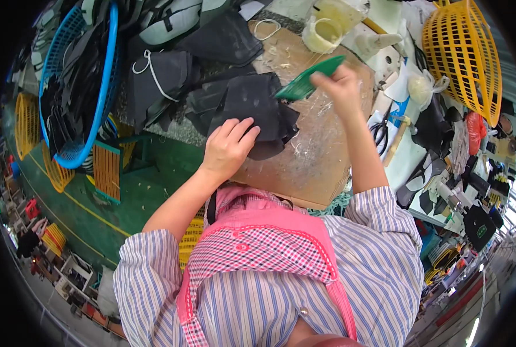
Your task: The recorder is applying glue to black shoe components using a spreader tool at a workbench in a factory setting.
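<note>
Fanned-out black sheet pieces (240,104) lie on a glue-smeared cardboard sheet (321,144) in front of me. My left hand (229,144) rests on their near edge, fingers stretched over the top piece; its thumb is hidden. Raised to the right of the pieces, my right hand (340,89) is closed on a flat green scraper (309,80). The scraper slants down to the left, its lower end close to the black pieces; whether it touches them I cannot tell. A clear tub (330,29) with pale yellowish residue stands beyond my right hand.
At the left is a blue-rimmed basket (114,58) filled with dark pieces. More black pieces (159,78) and a white cord lie beyond my left hand. Black-handled scissors (379,130), a hammer (398,139) and a yellow basket (463,58) are at the right.
</note>
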A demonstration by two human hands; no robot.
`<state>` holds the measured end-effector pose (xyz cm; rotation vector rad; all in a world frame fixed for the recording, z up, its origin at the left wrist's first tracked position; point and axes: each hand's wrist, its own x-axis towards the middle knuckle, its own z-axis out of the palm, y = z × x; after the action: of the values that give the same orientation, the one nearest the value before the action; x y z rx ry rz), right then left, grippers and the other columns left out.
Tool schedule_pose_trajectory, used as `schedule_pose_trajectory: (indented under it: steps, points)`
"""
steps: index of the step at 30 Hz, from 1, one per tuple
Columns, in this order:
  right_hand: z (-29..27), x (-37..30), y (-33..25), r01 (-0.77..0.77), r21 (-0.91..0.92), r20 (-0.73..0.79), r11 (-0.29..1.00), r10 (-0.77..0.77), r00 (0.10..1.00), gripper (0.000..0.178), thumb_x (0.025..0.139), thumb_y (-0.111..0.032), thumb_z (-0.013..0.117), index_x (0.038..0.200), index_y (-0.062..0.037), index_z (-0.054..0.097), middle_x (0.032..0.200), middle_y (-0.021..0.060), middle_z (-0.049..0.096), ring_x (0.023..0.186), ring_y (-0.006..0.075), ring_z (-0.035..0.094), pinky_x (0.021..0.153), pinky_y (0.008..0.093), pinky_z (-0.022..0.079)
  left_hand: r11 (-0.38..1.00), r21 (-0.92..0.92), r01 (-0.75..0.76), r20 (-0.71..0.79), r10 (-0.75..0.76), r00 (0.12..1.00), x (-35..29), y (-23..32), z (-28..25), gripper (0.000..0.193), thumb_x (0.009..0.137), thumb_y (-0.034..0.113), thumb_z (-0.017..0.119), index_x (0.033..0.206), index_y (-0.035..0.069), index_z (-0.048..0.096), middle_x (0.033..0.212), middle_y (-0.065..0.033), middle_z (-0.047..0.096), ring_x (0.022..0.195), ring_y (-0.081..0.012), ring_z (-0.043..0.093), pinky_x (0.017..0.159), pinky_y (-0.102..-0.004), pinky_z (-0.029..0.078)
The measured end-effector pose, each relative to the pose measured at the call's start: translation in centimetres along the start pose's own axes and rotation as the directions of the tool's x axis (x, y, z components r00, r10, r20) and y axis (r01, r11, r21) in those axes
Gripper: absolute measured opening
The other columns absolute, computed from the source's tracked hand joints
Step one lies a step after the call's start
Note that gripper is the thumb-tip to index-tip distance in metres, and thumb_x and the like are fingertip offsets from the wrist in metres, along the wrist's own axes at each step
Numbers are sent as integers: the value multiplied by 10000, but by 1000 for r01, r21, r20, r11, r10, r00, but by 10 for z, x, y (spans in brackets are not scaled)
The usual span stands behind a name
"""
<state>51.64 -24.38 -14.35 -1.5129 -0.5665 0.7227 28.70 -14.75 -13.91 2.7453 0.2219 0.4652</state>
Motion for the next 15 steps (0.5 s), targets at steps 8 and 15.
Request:
schedule_pose_trajectory:
  steps: [8,15]
  points:
    - [11,-40,10,368,-439,369,820,-209,906,89,696,-41,628,774,-27,589,738,22,579,644,98,512,613,222,406,994,-108,4,14,-2,1000,-6,-7,6,287,553,86,630,837,69,588,933,-42,539,797,-206,515,632,-295,447]
    - [14,-35,7,160,-272,57,949,-150,987,153,640,-75,673,763,-44,587,762,42,565,698,136,526,639,266,410,993,-120,-12,-11,11,1000,0,-4,2,293,528,78,649,816,67,593,922,-39,535,794,-211,512,639,-304,448]
